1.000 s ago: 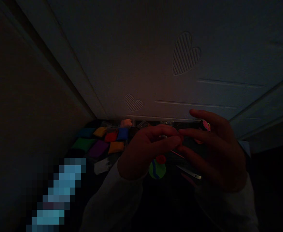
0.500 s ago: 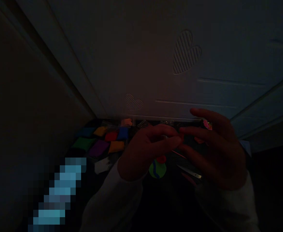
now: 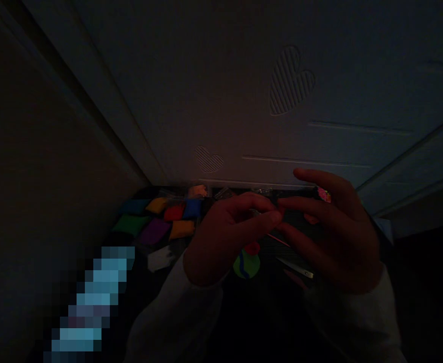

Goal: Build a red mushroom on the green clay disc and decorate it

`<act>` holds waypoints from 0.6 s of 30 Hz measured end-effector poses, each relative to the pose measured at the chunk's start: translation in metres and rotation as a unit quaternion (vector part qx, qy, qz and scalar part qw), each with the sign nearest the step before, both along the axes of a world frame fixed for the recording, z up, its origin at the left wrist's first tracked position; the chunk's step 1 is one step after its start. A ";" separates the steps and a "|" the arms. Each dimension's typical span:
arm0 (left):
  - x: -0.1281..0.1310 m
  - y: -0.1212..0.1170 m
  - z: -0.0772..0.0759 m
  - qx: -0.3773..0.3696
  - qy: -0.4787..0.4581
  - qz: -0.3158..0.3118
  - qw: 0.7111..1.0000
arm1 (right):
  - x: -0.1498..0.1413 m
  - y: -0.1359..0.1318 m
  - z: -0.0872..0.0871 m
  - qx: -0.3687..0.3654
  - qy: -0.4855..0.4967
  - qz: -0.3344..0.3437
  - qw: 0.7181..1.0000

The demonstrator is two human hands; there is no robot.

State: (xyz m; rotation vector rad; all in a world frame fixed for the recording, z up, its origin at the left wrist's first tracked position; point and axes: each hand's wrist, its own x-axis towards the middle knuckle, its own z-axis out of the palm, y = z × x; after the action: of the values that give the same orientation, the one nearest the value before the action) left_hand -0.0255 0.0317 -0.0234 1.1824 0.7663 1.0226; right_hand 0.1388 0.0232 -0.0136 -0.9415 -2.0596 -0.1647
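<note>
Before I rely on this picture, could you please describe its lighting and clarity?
All in the head view: very dim, near black at lower centre; left hand and right hand sunk in gloom, detail between them unclear; ridges on the large heart and colour of the green disc readable; coarse pixel blocks at lower left.

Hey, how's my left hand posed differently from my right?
Your left hand holds thumb and forefinger close together at the tips, while your right hand has its fingers spread. The right hand has one finger lifted high; the left hand shows no such raised finger. Both wrists have pale sleeves, and the fingertips come close; anything between them is too dark to identify.
</note>
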 end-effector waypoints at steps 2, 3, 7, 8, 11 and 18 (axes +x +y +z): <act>0.000 0.000 0.000 0.002 0.006 0.006 1.000 | 0.000 0.000 0.000 0.008 0.002 0.002 1.000; 0.000 0.000 0.000 0.002 0.008 0.007 1.000 | 0.000 0.000 0.000 0.008 0.001 0.003 1.000; 0.000 -0.001 0.001 0.000 0.004 0.002 1.000 | 0.000 0.001 0.001 0.022 0.001 0.011 1.000; 0.000 -0.001 0.002 0.002 0.004 0.002 1.000 | 0.000 0.001 0.001 0.023 0.000 0.014 1.000; 0.000 0.000 0.002 0.004 -0.001 0.004 1.000 | 0.001 0.001 0.002 0.013 0.004 0.015 1.000; 0.000 0.004 -0.006 -0.010 -0.064 -0.050 0.997 | 0.000 0.000 0.000 0.007 0.028 0.022 0.999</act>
State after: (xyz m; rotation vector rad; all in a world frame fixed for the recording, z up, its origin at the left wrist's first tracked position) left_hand -0.0253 0.0357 -0.0290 1.1159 0.6089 0.9965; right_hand 0.1392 0.0228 -0.0134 -0.8821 -2.0235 -0.1286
